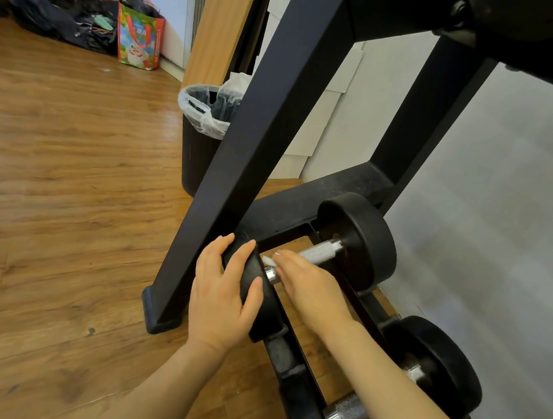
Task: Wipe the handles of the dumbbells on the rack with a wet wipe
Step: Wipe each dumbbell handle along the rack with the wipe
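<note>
A black dumbbell lies on the bottom shelf of the black rack [272,112], its knurled silver handle [320,251] running between two round black weights. My left hand [224,293] grips the near weight [260,297] with curled fingers. Over the near end of the handle, my right hand [311,287] holds a white wet wipe [268,260], of which only a small edge shows past the fingertips. A second dumbbell [348,414] lies closer to me on the same shelf, partly hidden under my right forearm.
A black waste bin [199,152] with a clear liner stands left of the rack's slanted leg. Bags are piled at the far left wall, among them a colourful shopping bag [138,40]. The floor is wood. A grey wall runs behind the rack.
</note>
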`<state>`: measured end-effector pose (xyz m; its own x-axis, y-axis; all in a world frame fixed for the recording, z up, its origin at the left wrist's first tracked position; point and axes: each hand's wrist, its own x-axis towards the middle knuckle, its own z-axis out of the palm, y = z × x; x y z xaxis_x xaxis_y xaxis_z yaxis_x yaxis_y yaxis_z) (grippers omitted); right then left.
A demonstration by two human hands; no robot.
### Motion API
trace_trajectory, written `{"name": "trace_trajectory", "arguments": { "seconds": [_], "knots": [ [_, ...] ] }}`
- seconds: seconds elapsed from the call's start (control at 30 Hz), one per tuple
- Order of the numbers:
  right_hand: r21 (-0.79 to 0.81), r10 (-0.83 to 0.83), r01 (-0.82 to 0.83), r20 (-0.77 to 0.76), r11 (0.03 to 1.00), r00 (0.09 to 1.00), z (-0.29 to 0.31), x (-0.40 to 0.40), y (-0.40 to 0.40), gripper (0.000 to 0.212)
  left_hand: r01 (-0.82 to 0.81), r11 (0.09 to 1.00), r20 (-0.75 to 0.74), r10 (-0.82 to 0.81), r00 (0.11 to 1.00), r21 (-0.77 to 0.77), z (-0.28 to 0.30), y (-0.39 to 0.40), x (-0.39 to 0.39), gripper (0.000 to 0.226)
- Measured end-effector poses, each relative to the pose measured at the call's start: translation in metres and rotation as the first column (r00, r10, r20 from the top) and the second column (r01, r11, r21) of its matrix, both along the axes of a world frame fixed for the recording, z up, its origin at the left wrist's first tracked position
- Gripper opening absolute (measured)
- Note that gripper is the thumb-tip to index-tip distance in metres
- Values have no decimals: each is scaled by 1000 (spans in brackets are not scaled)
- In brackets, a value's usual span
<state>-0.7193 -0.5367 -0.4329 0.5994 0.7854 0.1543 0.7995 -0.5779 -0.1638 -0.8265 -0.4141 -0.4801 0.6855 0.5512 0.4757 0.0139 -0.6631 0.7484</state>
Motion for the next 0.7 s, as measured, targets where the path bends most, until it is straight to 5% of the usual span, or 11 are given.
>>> {"name": "trace_trajectory", "arguments": {
  "seconds": [0.4,0.5,0.6,0.7],
  "knots": [
    [-8,27,-27,149,1000,989,-4,5,0,38,-7,1000,25,7,1000,10,-2,0,2,51],
    [137,-115,86,222,987,968,-5,15,-14,28,-4,1000,22,3,1000,13,-1,0,2,51],
    [374,-261,258,-43,891,964,-13,10,-19,19,-11,1000,6,11,1000,14,-2,0,2,52],
    [489,-269,267,-68,830,961,-26,-5,-12,21,-7,1000,-3,7,1000,12,-2,0,2,53]
  ]
}}
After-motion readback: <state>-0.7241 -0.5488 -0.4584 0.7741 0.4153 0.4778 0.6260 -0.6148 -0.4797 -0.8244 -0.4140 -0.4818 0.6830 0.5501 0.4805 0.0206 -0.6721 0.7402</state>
